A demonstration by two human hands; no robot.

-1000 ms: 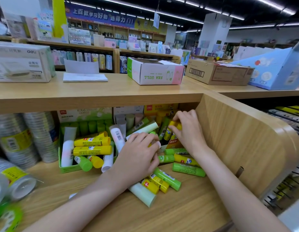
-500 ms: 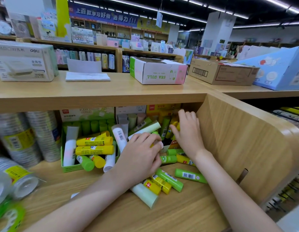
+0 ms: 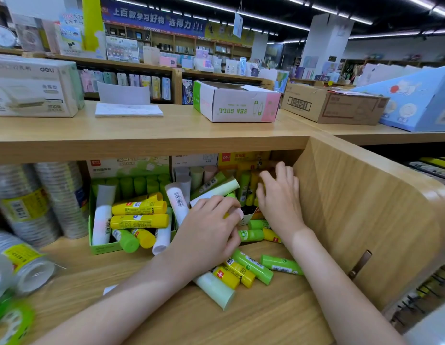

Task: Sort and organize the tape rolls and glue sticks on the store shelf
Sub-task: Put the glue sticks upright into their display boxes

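Right hand (image 3: 278, 200) reached deeper; left hand (image 3: 206, 235): grip unclear; two green glue sticks (image 3: 281, 266).

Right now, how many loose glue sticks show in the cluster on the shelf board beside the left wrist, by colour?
yellow glue sticks: 2
bright green glue sticks: 2
pale green glue stick: 1
Total: 5 showing; the left hand may cover more.

Matt wood-grain shelf (image 3: 254, 317) — glossy plastic glue sticks (image 3: 139, 207)
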